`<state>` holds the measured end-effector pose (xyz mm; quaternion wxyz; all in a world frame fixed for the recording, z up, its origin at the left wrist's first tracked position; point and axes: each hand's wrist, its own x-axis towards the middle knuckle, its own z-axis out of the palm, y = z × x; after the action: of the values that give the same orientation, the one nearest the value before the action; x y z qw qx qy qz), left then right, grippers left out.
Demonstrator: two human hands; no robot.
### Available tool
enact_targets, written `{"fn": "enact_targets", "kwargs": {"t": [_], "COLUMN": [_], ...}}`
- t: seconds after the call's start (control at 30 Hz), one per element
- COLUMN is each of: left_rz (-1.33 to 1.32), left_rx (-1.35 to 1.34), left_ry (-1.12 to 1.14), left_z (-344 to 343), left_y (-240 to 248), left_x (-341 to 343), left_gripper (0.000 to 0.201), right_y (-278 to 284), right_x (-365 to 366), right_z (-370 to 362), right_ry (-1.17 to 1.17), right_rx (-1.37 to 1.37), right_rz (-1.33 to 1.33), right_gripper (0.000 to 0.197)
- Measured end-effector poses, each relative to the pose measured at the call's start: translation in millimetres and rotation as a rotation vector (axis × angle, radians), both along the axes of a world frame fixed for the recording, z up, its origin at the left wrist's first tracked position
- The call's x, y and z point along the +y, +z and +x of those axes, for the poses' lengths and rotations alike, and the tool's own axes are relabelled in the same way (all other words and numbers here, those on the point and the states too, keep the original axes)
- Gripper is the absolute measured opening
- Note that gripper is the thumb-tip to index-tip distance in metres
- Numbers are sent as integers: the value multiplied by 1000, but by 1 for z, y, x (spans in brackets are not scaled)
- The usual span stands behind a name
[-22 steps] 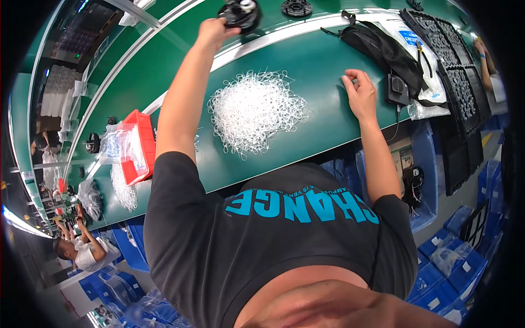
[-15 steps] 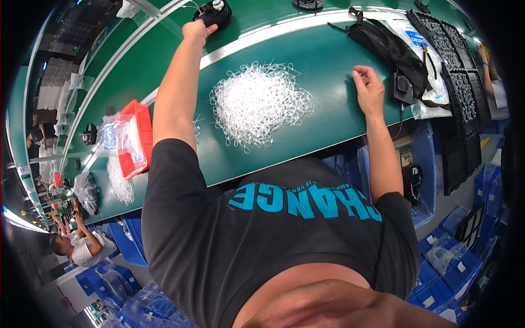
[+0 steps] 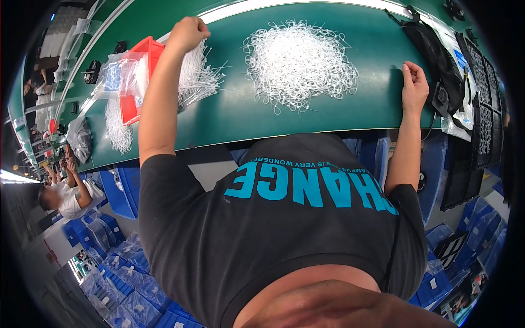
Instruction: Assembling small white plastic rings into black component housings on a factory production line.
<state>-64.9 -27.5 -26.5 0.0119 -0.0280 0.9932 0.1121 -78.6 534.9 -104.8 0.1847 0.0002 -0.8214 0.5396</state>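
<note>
Bench (image 3: 229,116), green-topped, runs from left to right across the scene, its edges bent by the lens. Black trays (image 3: 484,117) line the right side, and a black mesh bag (image 3: 437,60) lies just left of them, stretched far to near. A broad heap of looped white ties (image 3: 299,65) sits mid-bench, its loops facing every way with no shared axis. Well to its left, a red bin (image 3: 129,112) stands with its long side running far to near. Straight white ties (image 3: 198,79) lie just right of the bin, long axes mostly slanting from near left to far right, ends fanned rightward. The left grip (image 3: 188,34) is curled over their far end; whether it grasps one, I cannot tell. The right grip (image 3: 414,88), half curled beside the mesh bag, hides whatever it may hold.
</note>
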Motion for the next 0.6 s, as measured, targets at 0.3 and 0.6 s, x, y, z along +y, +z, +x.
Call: {"fn": "enact_targets", "kwargs": {"t": [0.3,0.6], "left_rz": [-127,654], "left_rx": [-149,284], "left_ry": [177,103], "left_z": [40,29], "left_y": [-16,-18], "left_x": [38,17], "left_gripper": [13,13], "right_y": [-12,-2], "right_x": [7,9], "right_z": [-9,-15], "right_ry": [15,32], "right_rx": [-7,28], "right_rz": [48,-15], "right_gripper": [19,19]}}
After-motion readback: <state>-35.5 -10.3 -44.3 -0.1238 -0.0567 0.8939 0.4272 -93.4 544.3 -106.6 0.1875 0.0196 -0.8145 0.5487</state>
